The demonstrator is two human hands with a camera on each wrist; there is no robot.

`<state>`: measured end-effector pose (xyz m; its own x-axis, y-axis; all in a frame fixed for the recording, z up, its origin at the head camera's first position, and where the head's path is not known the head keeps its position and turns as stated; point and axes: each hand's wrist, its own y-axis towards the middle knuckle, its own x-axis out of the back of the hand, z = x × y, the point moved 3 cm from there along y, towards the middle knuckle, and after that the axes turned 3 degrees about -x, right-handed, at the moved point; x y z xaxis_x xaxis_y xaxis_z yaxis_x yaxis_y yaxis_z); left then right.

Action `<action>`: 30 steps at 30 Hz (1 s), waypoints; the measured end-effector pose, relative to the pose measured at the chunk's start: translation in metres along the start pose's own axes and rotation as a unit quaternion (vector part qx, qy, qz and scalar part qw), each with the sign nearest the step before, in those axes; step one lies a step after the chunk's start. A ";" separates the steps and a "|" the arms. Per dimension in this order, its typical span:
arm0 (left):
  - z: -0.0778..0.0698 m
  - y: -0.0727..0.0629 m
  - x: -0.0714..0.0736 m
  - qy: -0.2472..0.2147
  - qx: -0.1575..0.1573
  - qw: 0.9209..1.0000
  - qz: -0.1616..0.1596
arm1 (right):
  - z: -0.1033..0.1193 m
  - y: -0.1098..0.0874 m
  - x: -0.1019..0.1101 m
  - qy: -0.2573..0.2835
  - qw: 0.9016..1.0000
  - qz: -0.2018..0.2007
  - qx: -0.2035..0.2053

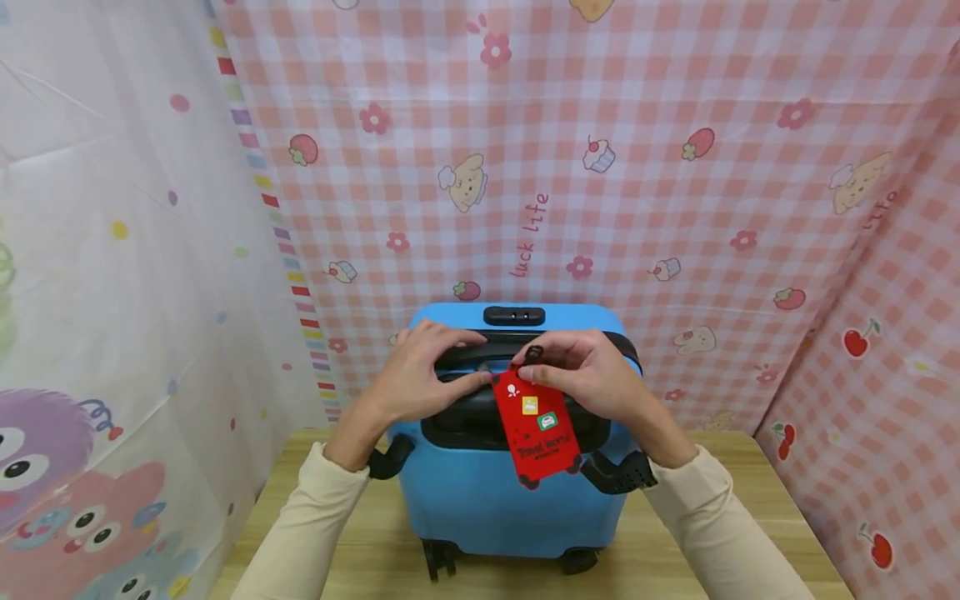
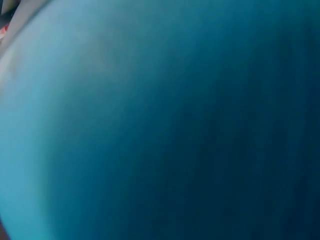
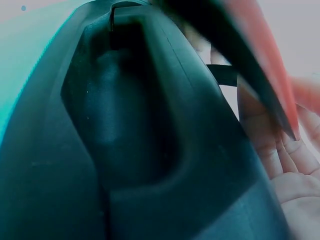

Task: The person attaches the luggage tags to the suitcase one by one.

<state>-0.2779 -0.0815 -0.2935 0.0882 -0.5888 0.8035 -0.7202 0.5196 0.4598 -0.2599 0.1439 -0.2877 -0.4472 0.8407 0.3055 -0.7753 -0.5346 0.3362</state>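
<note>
A red luggage tag [image 1: 534, 429] hangs in front of a blue suitcase [image 1: 510, 500] in the head view. My right hand [image 1: 588, 367] pinches the tag at its upper end, by the black strap [image 1: 534, 353]. My left hand [image 1: 423, 367] lies at the left of the suitcase's black top handle [image 1: 495, 340], forefinger and thumb extended and apart. That thumb's tip is close to the tag's upper corner; whether they touch cannot be told. In the right wrist view, the tag's edge [image 3: 270, 60] lies beside my right fingers, and the black strap [image 3: 223, 75] shows behind. Blurred blue fills the left wrist view.
The suitcase stands on a wood-grain table [image 1: 682, 542], its wheels [image 1: 438, 557] toward me. A black combination lock [image 1: 514, 316] sits on its top. A pink checked curtain [image 1: 637, 208] hangs behind, with a white patterned sheet [image 1: 150, 275] at left.
</note>
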 end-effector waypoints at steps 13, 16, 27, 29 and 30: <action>-0.002 0.003 -0.001 -0.030 0.040 0.999 0.020 | -0.004 0.000 0.002 -0.010 1.000 0.014 0.002; -0.006 0.006 -0.003 -0.008 0.035 0.999 0.029 | -0.005 0.001 0.001 -0.001 1.000 0.020 0.004; -0.004 0.009 0.002 -0.150 0.080 0.984 0.053 | -0.003 0.001 0.000 -0.010 1.000 0.026 0.001; -0.004 0.008 0.002 -0.163 0.086 0.981 0.059 | -0.002 0.002 0.000 -0.012 0.999 0.030 0.001; -0.004 0.008 0.002 -0.165 0.089 0.980 0.060 | -0.002 0.002 -0.001 -0.013 0.999 0.031 0.001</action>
<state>-0.2808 -0.0758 -0.2863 -0.2104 -0.7142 0.6675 -0.8234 0.4975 0.2728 -0.2619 0.1427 -0.2892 -0.4826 0.8033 0.3491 -0.7457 -0.5859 0.3172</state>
